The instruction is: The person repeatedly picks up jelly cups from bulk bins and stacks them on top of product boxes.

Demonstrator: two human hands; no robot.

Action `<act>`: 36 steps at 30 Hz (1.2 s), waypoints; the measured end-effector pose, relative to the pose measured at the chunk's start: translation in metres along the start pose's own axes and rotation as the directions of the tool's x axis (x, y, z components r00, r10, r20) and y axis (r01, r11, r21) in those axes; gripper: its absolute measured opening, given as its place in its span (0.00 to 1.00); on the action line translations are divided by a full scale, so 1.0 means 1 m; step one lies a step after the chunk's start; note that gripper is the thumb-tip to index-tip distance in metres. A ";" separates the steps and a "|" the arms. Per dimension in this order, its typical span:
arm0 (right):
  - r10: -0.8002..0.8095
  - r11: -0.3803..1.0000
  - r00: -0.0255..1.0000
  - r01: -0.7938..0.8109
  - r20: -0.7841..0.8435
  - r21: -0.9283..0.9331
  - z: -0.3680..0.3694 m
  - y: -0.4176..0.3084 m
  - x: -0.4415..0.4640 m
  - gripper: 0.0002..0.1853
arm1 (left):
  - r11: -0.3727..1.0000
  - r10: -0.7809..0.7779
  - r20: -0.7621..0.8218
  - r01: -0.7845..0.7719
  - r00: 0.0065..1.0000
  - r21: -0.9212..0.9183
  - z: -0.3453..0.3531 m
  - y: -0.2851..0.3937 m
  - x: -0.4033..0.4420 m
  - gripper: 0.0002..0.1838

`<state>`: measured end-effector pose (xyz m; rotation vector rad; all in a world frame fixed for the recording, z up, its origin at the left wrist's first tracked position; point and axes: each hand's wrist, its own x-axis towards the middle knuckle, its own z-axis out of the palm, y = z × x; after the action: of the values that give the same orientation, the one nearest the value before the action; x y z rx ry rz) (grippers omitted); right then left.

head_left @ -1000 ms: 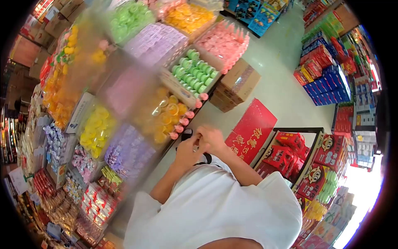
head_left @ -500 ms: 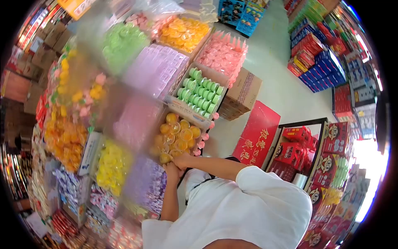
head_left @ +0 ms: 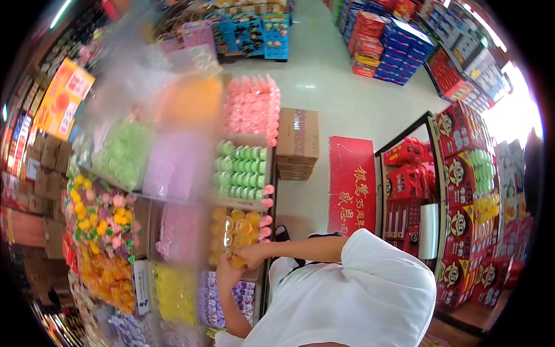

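Both hands meet at the near edge of a bin of orange jelly cups [head_left: 241, 225]. My left hand [head_left: 226, 273] comes up from below, its fingers closed around one orange jelly cup [head_left: 237, 262]. Reaching across from the right, my right hand [head_left: 250, 255] has its fingers closed on the same cup. Just beyond lie green-lidded cups [head_left: 241, 170] in rows. Purple-wrapped sweets [head_left: 228, 301] fill the bin beneath my left forearm. A blurred band down the view hides part of the neighbouring bins.
Pink cups [head_left: 251, 110], yellow packets [head_left: 175, 292] and pale purple packets [head_left: 176, 165] fill nearby bins. Right of the display stand a cardboard box [head_left: 298, 136] and a red floor sign [head_left: 351, 185]. A black-framed shelf [head_left: 404, 191] holds red packs farther right.
The view has swung, so the bins now line up more upright in it. My hands stay together by the orange cups, and an orange cup now shows between them.
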<state>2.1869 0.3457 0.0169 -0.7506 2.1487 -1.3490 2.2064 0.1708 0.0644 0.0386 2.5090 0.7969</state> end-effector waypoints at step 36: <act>-0.148 0.777 -0.823 -0.440 -0.548 0.451 -0.032 -0.032 -0.639 0.30 | 0.523 0.837 0.500 -0.591 0.222 -0.614 0.424 0.528 -0.223 0.26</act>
<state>2.6376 0.7863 0.1314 2.9617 3.0066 -0.9045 2.5370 0.7955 0.1577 1.3012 1.3727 1.1727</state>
